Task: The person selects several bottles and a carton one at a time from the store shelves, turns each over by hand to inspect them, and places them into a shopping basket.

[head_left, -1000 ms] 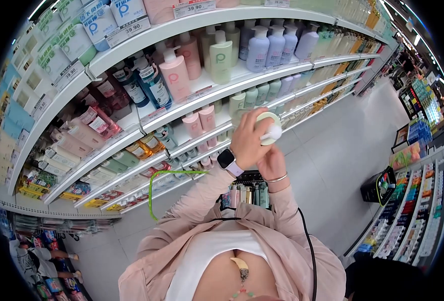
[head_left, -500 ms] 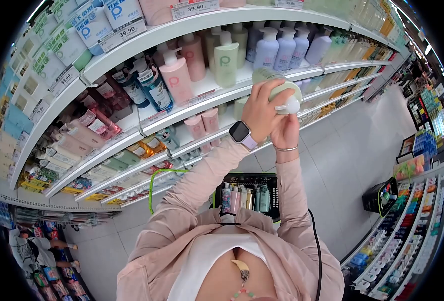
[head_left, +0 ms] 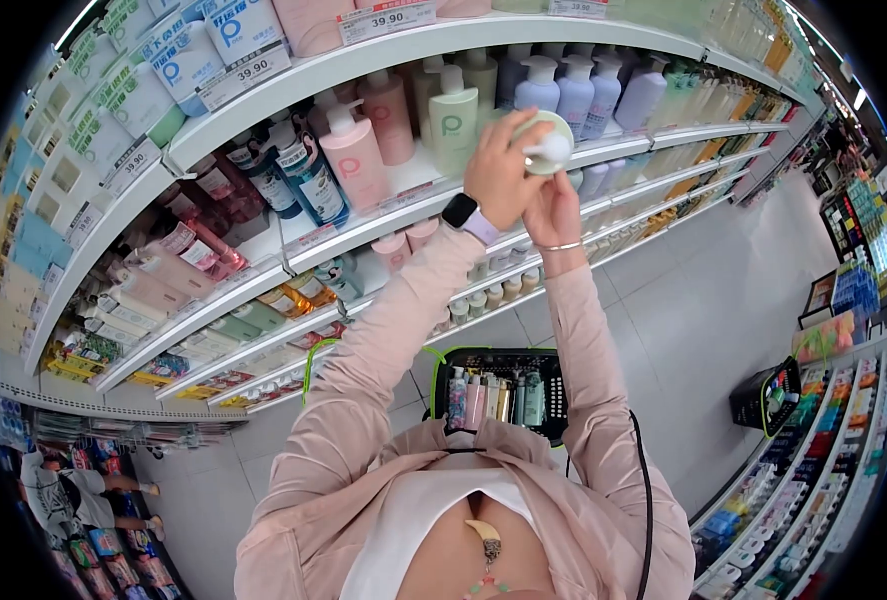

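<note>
A pale green pump bottle with a white pump top is held between both hands, just in front of the shelf. My left hand, with a watch at its wrist, has its fingers wrapped round the bottle's left side. Below and to the right, my right hand grips the bottle from underneath, a bracelet at its wrist. On the shelf beside them stand a similar green pump bottle, pink pump bottles and lilac pump bottles.
A black basket holding several bottles is below my arms. Another black basket stands at the right near a curved shelf. White shelf edges run across the front. A person is at the lower left.
Both hands have moved up and slightly left with the green bottle, closer to the shelf. The bottle has turned, and its pump top now faces more toward the camera.
</note>
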Demonstrator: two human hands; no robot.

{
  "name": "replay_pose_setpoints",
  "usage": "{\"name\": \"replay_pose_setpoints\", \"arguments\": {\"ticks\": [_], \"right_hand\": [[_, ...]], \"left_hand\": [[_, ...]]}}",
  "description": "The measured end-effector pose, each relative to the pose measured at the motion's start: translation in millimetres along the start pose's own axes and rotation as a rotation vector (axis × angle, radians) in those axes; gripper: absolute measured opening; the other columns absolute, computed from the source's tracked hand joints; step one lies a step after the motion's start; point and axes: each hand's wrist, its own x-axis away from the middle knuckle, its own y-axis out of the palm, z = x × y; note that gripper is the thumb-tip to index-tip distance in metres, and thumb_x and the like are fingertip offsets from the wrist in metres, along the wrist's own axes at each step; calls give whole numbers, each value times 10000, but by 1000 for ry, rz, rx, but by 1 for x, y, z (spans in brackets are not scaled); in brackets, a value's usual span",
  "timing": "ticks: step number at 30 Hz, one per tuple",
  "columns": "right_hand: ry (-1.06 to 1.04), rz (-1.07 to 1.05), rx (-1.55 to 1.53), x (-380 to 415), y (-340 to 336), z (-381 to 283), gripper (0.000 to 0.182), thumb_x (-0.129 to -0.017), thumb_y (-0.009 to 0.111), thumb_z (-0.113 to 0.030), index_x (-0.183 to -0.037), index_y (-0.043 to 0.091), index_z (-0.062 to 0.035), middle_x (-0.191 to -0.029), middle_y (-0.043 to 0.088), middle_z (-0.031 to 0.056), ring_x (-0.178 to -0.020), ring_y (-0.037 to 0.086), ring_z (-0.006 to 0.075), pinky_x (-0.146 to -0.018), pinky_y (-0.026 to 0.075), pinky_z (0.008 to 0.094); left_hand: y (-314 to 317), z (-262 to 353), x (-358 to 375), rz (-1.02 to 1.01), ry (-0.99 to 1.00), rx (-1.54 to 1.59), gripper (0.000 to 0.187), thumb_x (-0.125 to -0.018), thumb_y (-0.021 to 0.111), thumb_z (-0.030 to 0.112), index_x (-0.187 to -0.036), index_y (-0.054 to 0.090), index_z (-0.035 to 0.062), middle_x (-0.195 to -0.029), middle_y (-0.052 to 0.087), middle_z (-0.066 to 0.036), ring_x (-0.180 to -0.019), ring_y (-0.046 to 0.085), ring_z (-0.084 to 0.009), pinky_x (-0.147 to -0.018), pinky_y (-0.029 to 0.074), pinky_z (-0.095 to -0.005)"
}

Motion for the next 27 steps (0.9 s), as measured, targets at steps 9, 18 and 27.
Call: {"name": "replay_pose_setpoints", "arguments": {"ticks": [9,18,27], "right_hand": [[41,81,-78,-62,-31,10,393,-904,424,-309,-1104,395,28,-1016,487,81,-951,501,185,-886,426,310],[82,189,-23,-80,-16,8,419,-889,437,-376,-991,407,30,-861,491,53,-844,521,189,-832,446,325],[214,148,64,-84,-27,-5,699,-902,375,-405,-1341,49,29,-1276,282,203,-1115,408,274,-943,369,353]], "left_hand": [[23,-64,-33,-103,-64,48,593,-569,726,98,-1115,506,33,-1254,421,-105,-1111,424,-310,-934,355,-356],[53,-102,-35,-145,-140,-63,600,-635,694,99,-1152,419,-30,-1277,372,-153,-1140,374,-336,-970,325,-355],[58,-86,-44,-70,-113,-644,562,-676,645,410,-1072,532,28,-1091,523,-62,-1011,421,-239,-812,349,-377]]}}
